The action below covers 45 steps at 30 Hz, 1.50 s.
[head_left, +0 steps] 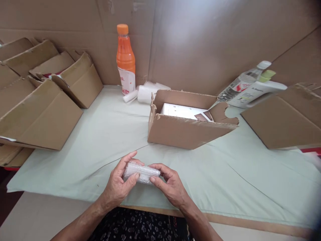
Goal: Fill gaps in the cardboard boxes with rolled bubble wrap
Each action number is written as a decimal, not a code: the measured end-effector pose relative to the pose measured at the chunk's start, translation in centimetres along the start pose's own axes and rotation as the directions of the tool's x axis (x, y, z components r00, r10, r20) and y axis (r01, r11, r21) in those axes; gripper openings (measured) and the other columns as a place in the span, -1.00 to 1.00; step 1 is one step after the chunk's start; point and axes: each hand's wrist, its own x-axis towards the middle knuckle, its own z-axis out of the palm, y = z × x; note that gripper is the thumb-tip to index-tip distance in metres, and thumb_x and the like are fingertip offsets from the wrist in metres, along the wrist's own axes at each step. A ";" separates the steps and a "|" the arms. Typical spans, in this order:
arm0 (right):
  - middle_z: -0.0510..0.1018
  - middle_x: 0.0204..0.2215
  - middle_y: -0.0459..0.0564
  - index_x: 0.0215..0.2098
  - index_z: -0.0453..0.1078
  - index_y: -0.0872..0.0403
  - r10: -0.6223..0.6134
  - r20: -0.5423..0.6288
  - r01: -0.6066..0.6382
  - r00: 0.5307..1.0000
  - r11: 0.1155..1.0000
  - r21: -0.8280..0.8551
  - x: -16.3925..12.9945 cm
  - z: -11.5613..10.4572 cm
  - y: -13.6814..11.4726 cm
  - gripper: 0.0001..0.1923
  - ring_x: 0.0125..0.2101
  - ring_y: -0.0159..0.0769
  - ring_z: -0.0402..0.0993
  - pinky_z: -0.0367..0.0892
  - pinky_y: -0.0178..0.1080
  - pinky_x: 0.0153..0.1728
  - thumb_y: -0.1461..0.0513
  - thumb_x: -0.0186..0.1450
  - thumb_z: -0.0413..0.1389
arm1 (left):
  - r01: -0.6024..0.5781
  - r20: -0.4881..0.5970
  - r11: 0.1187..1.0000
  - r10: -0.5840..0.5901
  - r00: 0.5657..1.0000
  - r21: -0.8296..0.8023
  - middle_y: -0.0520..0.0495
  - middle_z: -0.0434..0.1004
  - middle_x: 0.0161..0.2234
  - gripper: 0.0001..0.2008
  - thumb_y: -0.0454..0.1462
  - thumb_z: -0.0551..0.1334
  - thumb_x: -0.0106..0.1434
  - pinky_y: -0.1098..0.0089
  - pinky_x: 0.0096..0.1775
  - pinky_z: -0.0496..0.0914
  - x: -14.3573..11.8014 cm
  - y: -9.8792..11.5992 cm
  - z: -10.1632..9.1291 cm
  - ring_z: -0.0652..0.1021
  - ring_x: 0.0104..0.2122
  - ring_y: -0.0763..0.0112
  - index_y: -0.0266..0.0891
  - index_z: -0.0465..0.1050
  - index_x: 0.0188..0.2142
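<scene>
Near the table's front edge, a small bundle of bubble wrap (143,172) is held between my two hands. My left hand (120,179) grips its left end, thumb across the front and fingers behind. At the right end, my right hand (170,184) pinches it between thumb and fingers. Whatever the wrap may enclose cannot be made out. Just beyond my hands stands an open cardboard box (175,132), and a white printed carton (182,110) lies inside it.
Cardboard boxes (45,113) crowd the left side, and another box (291,117) sits at the right. Along the back are an orange bottle (125,60), rolls of clear wrap (147,93), a tilted clear bottle (240,82) and a white jug (260,92). Pale green cloth (107,127) covers the table.
</scene>
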 end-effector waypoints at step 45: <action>0.53 -0.55 -0.08 -0.25 0.54 0.11 0.140 0.035 -0.022 0.990 0.382 -0.924 18.0 -8.2 -19.4 -0.81 -0.53 -0.39 0.38 0.17 -0.32 -0.48 0.21 0.29 0.10 | -0.505 0.062 0.818 0.509 0.858 0.275 -0.29 0.21 0.31 -0.23 -0.37 0.22 0.20 0.03 0.13 0.37 14.8 0.9 2.8 0.32 0.26 0.02 -0.11 0.03 0.38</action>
